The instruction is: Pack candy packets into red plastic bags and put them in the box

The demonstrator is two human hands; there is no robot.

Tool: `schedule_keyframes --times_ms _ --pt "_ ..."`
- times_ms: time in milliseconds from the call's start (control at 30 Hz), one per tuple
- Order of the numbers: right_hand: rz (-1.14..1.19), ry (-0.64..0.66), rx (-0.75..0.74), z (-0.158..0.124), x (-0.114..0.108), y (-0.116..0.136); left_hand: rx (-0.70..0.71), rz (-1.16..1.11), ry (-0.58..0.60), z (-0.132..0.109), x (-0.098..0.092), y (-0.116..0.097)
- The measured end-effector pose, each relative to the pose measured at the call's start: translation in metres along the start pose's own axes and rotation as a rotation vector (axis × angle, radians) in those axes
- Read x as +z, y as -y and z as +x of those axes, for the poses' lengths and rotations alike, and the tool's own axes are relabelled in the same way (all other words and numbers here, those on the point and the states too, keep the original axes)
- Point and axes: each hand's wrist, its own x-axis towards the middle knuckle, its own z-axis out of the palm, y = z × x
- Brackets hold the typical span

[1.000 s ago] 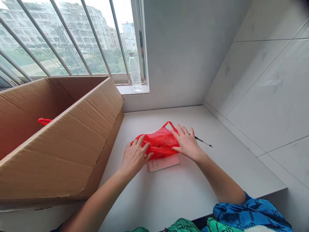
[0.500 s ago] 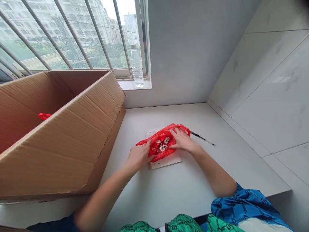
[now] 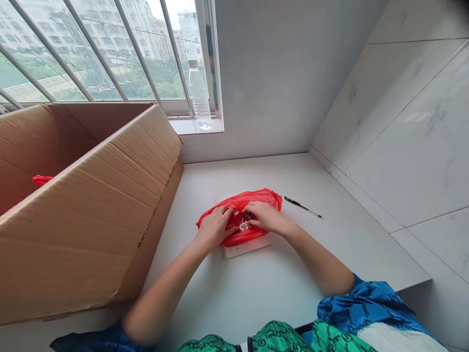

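While both hands work at the mouth of the red bag (image 3: 240, 238), the step in hand looks to be opening it out and getting at the packets (image 3: 245, 226) inside. The bag lies near the middle of the surface (image 3: 220, 303), between its far and near edges, on top of a pale pad (image 3: 247, 248) whose near edge juts out below it. Its mouth gapes toward the person, and dark red packets with white print show between the hands.

The left hand (image 3: 214, 227) lies over the bag's left side, fingers bent inward and thumb set apart from them, a half-curled grip. The right hand (image 3: 266, 216) reaches over the right side, fingertips bent down among the packets, its grip fairly narrow. Whether either has closed on a packet or only on thin plastic, I cannot tell.

The next move seems to call for one hand to keep the rim spread while the other gets a firm hold of a packet, without catching the plastic. The film is likely to slip and fold back, so a light pull should do.

A pen (image 3: 303, 207) lies just beside the bag, toward the surface's right edge. A box (image 3: 95, 220) takes up the surface's left end, and a red loop (image 3: 42, 180) shows above its near wall.
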Motion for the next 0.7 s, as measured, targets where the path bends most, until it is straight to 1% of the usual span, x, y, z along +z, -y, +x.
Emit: schedule_keyframes --times_ms 133,233,400,533,633,700 --pt "0.030 0.064 0.045 -0.003 0.002 -0.002 0.010 -0.016 -0.040 -0.006 0.000 0.005" --pt "0.026 0.087 0.068 -0.004 0.003 -0.001 0.028 -0.009 -0.070 -0.013 -0.001 0.004" --pt "0.042 0.107 0.091 -0.003 0.004 0.002 -0.032 -0.023 -0.041 -0.022 0.004 0.001" --pt "0.174 0.112 0.112 -0.004 -0.006 0.004 -0.087 -0.083 -0.055 -0.024 0.005 0.001" --pt "0.263 0.130 0.134 -0.007 -0.015 0.003 -0.073 -0.112 -0.083 -0.025 0.003 0.003" --pt "0.276 0.157 0.161 -0.009 -0.018 0.002 -0.051 -0.120 -0.113 -0.026 0.002 0.004"
